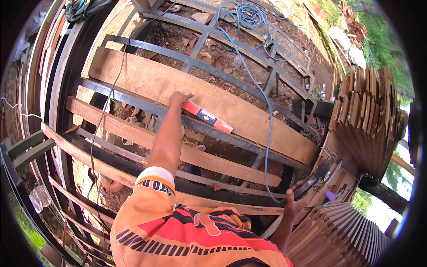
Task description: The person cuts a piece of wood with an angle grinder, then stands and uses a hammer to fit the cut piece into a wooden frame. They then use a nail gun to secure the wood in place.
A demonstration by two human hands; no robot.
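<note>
My left hand [180,99] is closed around the near-left end of a long, slim red-and-white carton [209,117]. The carton lies slantwise along the lower edge of a wide wooden board [147,78], which rests on a dark metal frame [147,105]. Out at the right, my right hand [295,202] is held with thumb and fingers apart. Beside its fingers is a dark, curved tool [315,178], whose kind I cannot make out. A blue hose [268,133] runs down across the board and ends close to the right hand.
A narrower reddish plank [129,124] crosses the frame nearer me. A dark cable [106,102] hangs over the boards at left. Coiled blue hose [249,18] lies at the far side. Stacked wooden slats [367,102] stand at right, by a purple object [330,196].
</note>
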